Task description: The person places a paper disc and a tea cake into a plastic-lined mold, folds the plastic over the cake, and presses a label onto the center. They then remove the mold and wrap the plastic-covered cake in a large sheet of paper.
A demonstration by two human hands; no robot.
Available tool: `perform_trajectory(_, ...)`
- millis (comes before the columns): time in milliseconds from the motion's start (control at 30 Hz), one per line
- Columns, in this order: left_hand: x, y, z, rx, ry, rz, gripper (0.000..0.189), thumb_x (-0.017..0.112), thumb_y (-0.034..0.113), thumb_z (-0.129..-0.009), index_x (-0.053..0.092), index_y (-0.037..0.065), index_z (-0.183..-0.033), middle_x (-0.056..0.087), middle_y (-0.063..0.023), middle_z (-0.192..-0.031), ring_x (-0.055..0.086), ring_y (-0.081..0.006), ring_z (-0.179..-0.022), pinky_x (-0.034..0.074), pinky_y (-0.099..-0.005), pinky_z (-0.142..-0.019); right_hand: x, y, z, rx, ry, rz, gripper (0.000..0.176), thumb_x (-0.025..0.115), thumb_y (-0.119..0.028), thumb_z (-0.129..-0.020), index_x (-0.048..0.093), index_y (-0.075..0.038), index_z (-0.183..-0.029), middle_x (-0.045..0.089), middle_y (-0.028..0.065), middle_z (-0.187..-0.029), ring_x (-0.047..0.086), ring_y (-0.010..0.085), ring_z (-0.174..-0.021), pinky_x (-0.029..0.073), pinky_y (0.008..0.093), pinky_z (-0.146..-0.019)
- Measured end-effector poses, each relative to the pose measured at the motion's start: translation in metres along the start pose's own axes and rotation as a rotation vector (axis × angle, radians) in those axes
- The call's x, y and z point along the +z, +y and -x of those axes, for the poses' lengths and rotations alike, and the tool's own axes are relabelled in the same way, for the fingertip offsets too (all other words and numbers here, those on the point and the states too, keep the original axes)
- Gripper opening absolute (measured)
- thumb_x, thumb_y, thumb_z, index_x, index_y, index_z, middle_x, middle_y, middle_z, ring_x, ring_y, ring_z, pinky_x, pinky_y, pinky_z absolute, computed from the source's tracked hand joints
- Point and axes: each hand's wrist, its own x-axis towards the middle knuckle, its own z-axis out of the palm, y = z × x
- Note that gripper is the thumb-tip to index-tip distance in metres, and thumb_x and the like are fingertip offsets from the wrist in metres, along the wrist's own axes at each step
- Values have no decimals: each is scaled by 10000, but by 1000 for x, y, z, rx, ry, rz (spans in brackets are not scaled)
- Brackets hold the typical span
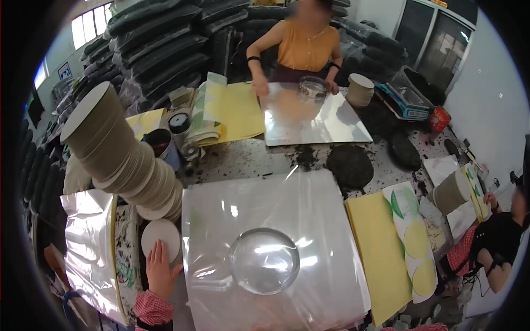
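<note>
My left hand [160,270] lies flat, fingers spread, on a white cardboard disc [160,234] at the table's near left. Beside it a leaning stack of cardboard discs [118,151] rises to the upper left. In front of me a clear plastic sheet [276,220] covers a square board, and a clear glass dome [264,260] sits on it. My right hand is out of view; only a strip of checked sleeve shows at the bottom right edge.
Yellow sheets [381,254] and round-sticker sheets [414,237] lie at the right. Dark round cakes [349,165] and crumbs sit mid-table. A person in orange [306,47] works opposite over a shiny sheet [309,118]. Another person [497,237] sits at the right. Silver foil [88,243] hangs left.
</note>
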Motion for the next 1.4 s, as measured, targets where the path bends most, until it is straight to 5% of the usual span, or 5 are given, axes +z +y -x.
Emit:
perform_trajectory(367, -31, -1, 8, -217, -160, 130, 491, 620, 83, -864, 517, -35, -1329, 615, -240, -1248, 624, -391, -1082, 502, -460, -901, -304, 255, -117, 586, 557, 1206, 713, 626, -40, -780, 385, -27, -1450, 510, 238, -1371, 499, 403, -1268, 441, 436, -1057)
perform_trajectory(733, -19, 166, -10, 618, -290, 408, 551, 593, 286, -919, 487, 83, -1419, 475, -194, -1449, 465, -321, -1345, 358, -477, -1111, -309, 184, -116, 210, 1401, -287, 295, 553, -172, -1000, 573, -35, -1260, 658, 42, -1104, 632, 124, -960, 517, 295, -838)
perform_trajectory(1100, 54, 210, -57, 645, -567, 72, 790, 485, 580, -937, 263, 139, -1554, 148, -223, -1614, 106, -424, -1499, 105, -766, -1080, -239, 75, -170, 199, 1110, -1017, 290, 562, -171, -975, 560, -92, -1254, 663, 31, -1122, 644, 154, -993, 549, 364, -866)
perform_trajectory(1300, 56, 196, -60, 611, -571, 86, 740, 445, 536, -983, 233, 117, -1554, 192, -205, -1607, 125, -382, -1503, 167, -691, -1132, -196, 27, -155, 212, 838, 247, 277, 571, -80, -949, 600, 24, -1204, 662, 154, -1133, 659, 285, -1005, 534, 341, -817)
perform_trajectory(1400, 45, 150, -69, -56, -434, 1820, 643, 364, 475, -1045, 285, 53, -1523, 345, -167, -1538, 331, -303, -1423, 286, -465, -1165, -155, 28, -163, -263, 493, 763, 415, 564, -105, -873, 629, -46, -1278, 587, 202, -1307, 609, 354, -1157, 512, 434, -968)
